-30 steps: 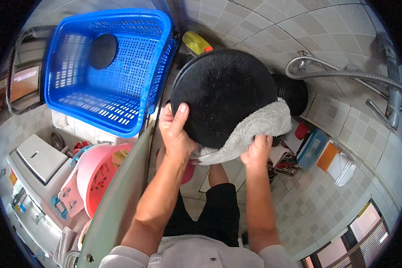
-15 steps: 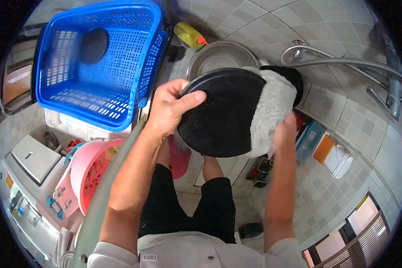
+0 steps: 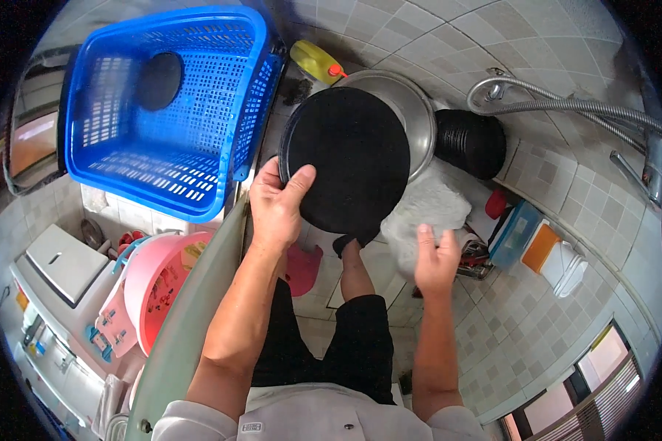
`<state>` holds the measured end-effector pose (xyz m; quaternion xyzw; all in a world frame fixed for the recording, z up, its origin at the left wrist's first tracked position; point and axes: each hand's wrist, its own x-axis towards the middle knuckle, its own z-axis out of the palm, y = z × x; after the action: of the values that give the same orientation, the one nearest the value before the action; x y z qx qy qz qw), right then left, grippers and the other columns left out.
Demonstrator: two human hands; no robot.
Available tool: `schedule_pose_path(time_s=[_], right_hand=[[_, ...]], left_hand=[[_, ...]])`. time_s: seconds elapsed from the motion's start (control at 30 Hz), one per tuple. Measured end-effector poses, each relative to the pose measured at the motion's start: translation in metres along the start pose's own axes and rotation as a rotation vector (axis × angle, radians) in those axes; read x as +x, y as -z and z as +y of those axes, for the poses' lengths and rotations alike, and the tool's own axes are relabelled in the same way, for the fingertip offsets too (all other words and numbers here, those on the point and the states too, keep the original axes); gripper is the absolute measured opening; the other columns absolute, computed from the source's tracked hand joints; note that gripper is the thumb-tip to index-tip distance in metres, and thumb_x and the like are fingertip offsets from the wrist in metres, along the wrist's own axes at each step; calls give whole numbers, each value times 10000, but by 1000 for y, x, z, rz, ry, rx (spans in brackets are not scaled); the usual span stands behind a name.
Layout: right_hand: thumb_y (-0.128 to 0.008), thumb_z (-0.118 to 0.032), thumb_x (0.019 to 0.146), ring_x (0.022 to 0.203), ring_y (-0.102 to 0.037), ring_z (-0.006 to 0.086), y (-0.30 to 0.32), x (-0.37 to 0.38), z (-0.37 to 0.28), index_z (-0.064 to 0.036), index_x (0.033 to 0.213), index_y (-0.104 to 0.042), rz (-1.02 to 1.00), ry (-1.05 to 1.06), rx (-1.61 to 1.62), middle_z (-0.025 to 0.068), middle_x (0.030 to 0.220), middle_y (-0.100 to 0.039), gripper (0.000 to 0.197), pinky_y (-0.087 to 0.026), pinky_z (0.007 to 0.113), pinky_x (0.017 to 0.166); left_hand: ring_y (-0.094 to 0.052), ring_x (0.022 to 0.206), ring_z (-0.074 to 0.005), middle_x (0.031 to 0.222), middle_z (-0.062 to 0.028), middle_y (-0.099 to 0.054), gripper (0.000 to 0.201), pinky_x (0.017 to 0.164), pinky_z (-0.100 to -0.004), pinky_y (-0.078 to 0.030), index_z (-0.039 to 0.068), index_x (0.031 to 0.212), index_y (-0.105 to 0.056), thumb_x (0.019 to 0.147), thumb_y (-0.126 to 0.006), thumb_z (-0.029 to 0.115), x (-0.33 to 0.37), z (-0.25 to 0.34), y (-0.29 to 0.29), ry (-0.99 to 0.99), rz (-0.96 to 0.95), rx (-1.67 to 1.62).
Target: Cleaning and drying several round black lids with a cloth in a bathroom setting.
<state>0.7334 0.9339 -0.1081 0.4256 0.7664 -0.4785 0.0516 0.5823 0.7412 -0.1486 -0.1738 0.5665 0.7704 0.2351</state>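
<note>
My left hand [image 3: 278, 209] grips a flat black round plate [image 3: 349, 158] by its near left edge, thumb on top. The plate's broad face is turned up, partly over a steel basin [image 3: 421, 121]. To the right, my right hand [image 3: 439, 261] pinches a white cloth [image 3: 423, 217], which hangs loosely beside the plate, apart from its face. A stack of similar black plates [image 3: 474, 143] lies to the right of the basin. One more black plate [image 3: 159, 81] rests inside the blue plastic basket [image 3: 235, 110] on the left.
A yellow bottle with a red cap [image 3: 316, 62] stands behind the basin. A shower hose [image 3: 566, 101] runs along the right wall. Plastic boxes [image 3: 518, 234] sit low on the right; a pink tub [image 3: 143, 275] is beyond the glass panel [image 3: 180, 331] at left.
The white cloth has come off the plate and moved down toward me with my right hand. The plate has shifted slightly away from me, and its whole upper face now shows.
</note>
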Motion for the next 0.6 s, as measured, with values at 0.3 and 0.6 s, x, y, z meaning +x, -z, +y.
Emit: schedule_pose_path(time_s=[0.3, 0.6], right_hand=[[-533, -203, 897, 1240, -426, 453, -72, 69, -48, 112, 1188, -525, -89, 704, -272, 283, 1328, -471, 429, -313, 526, 1051], [-524, -112, 894, 1141, -494, 475, -74, 5, -29, 77, 1220, -528, -124, 667, -69, 280, 1217, -544, 376, -351, 543, 1011]], left_hand=[[-604, 876, -87, 1003, -56, -676, 209, 806, -259, -506, -48, 1074, -608, 866, -632, -33, -46, -8, -23, 114, -145, 149], [-640, 904, -145, 1045, -91, -681, 233, 847, -288, -499, -36, 1070, -622, 841, -582, -59, -26, -30, -6, 207, -110, 202]])
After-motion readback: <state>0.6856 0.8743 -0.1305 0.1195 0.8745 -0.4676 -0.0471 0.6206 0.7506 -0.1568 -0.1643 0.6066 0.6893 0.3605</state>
